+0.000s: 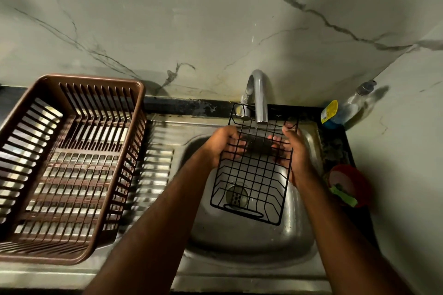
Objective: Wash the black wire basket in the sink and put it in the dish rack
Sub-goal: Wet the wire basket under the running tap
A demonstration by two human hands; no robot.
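The black wire basket [254, 175] is held over the steel sink [249, 237], its far end right under the tap spout [260, 100]. My left hand [221, 143] grips the basket's left side, fingers curled under the wires. My right hand [296, 151] grips its right side, thumb on the top rim. A dark blurred patch, cannot tell what, lies between my fingers behind the wires. The brown plastic dish rack [69, 165] stands on the drainboard to the left and holds nothing.
A soap bottle [352, 105] with a yellow label stands at the sink's back right corner. A red bowl [347, 184] with a green scrubber sits at the sink's right edge. The drain strainer [236, 195] shows through the basket. A marble wall rises behind.
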